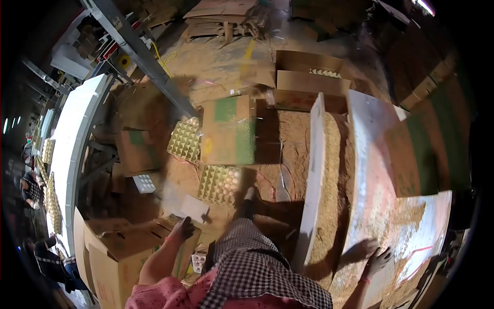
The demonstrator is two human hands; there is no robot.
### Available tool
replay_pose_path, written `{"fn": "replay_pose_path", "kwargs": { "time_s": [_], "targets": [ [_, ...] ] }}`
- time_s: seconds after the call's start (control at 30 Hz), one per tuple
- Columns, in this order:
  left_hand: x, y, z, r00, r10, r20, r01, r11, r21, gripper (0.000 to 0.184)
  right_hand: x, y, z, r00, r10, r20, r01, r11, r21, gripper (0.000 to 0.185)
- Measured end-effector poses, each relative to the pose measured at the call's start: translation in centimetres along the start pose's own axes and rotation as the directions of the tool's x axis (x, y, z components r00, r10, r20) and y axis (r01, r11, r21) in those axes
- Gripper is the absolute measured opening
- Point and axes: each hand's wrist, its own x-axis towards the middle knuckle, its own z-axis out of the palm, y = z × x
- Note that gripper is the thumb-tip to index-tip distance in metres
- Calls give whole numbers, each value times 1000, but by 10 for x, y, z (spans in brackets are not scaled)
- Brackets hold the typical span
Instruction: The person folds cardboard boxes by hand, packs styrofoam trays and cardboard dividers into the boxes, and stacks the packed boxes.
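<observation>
My left hand point(181, 229), fingers loosely bent and dark at the tips, hangs above the edge of an open cardboard box point(116, 262). Nothing shows in it. A pale flat piece point(194, 208) lies on the floor just beyond it. My right hand point(379, 263), with its fingers spread, is over the dusty work table point(370, 154) at the right and casts a shadow there. Whether it touches the surface I cannot tell. Ahead of my feet, an egg tray point(208, 188) lies partly filled with eggs point(228, 184).
Another egg tray point(183, 140) leans by a closed carton point(226, 131) with green tape. A trough point(329, 170) of loose bedding-like material runs beside the table. An open carton point(311, 80) stands beyond; a metal post point(141, 59) slants at left. Other people point(54, 262) are at far left.
</observation>
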Motion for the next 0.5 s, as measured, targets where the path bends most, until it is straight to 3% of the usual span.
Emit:
{"fn": "replay_pose_path", "kwargs": {
  "time_s": [0.03,0.07,0.1,0.13,0.17,0.2,0.23,0.27,0.3,0.37,0.4,0.47,0.5],
  "targets": [
    [9,5,-25,993,-38,-112,32,998,-52,33,-4,-40,-21,939,-254,-231,231,965,-123,47],
    [24,14,-39,972,-85,-221,63,993,-103,36,-4,-96,-30,885,-375,-277,427,890,158,44],
    [43,29,-39,970,-98,-224,77,992,-101,36,-23,-175,-48,882,-415,-224,472,771,429,43],
    [62,49,-30,944,-19,-330,21,1000,2,40,-38,-232,-41,819,-544,-181,533,606,591,45],
    [86,67,-27,903,69,-424,-24,994,110,44,-52,-269,-13,712,-698,-76,595,544,592,46],
    [124,76,-29,872,154,-464,-58,975,213,45,-69,-342,-12,599,-799,-52,583,390,713,45],
    [172,85,-40,872,217,-439,-96,955,281,46,-85,-393,21,499,-865,-49,593,300,748,43],
    [227,89,-53,867,283,-409,-135,925,354,48,-99,-433,67,418,-892,172,453,369,811,47],
    [282,95,-64,869,332,-367,-164,893,420,51,-106,-471,116,263,-886,382,262,446,856,49],
    [384,107,-87,877,395,-274,-219,835,505,57,-127,-513,243,26,-839,544,292,527,798,49],
    [429,116,-98,883,416,-217,-260,819,512,61,-121,-550,270,-133,-700,701,353,628,694,56],
    [483,142,-105,926,358,-118,-282,865,415,72,-116,-599,348,-68,-599,798,176,780,601,70],
    [493,165,-103,955,287,-68,-249,908,337,80,-125,-608,395,150,-606,781,-80,780,621,77]
  ]
}}
